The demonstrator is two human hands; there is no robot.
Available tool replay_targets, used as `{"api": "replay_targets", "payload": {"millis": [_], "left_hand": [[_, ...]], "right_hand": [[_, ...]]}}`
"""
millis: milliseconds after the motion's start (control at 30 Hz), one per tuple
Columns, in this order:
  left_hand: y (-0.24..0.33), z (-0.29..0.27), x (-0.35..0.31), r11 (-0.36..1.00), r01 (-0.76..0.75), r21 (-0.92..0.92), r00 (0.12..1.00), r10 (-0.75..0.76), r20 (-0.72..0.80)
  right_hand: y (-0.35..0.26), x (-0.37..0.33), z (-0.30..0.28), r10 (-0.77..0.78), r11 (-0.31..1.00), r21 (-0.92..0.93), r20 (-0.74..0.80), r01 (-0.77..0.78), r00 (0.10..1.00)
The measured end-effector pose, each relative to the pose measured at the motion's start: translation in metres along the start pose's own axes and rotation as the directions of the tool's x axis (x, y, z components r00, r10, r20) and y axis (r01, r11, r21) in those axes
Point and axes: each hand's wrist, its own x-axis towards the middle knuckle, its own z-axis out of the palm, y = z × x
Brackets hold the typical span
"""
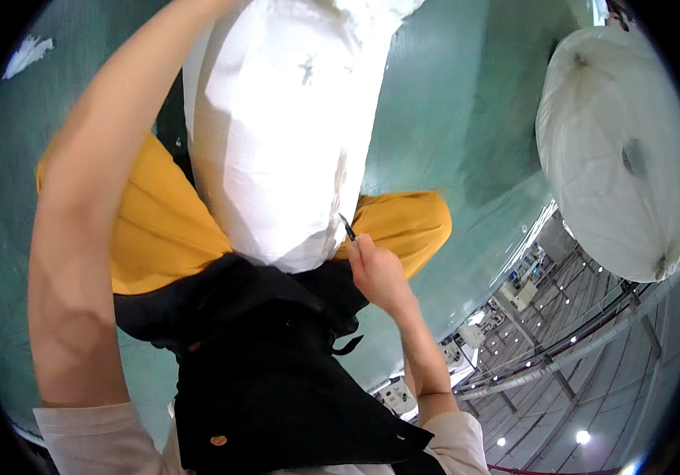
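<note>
The right hand (378, 273) is curled around a slim dark tool (349, 229), kind unclear, at a white sack (284, 142) between yellow-trousered legs (162, 226). The left hand is cut off above, its grip impossible to tell; so is the sack's far end.

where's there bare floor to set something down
Bare green floor shows between the white sack and the big white bundle at right, and left of the left arm, below the white scrap. Crowded: beside the right knee, where sack, right hand and dark tool cluster.
</note>
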Motion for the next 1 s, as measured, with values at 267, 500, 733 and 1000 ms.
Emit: {"api": "replay_targets", "payload": {"millis": [267,500,733,1000], "left_hand": [[0.007,-0.003,0.002,0.999,0.020,-0.038,1.000,-0.020,0.002],[0.010,-0.011,0.008,0.990,0.052,-0.130,0.999,-0.051,0.014],[0.005,-0.015,0.010,0.987,0.055,-0.149,0.998,-0.052,0.019],[0.005,-0.007,0.012,0.990,0.020,-0.136,0.999,-0.025,-0.034]], "right_hand": [[-0.059,0.143,-0.135,-0.082,0.930,0.295,-0.417,0.220,0.905],[-0.129,0.284,-0.201,-0.319,0.948,-0.215,-0.592,0.237,0.740],[-0.134,0.259,-0.196,-0.201,0.976,-0.175,-0.466,0.133,0.862],[-0.116,0.220,-0.161,-0.177,0.982,-0.133,-0.437,0.132,0.882]]}}
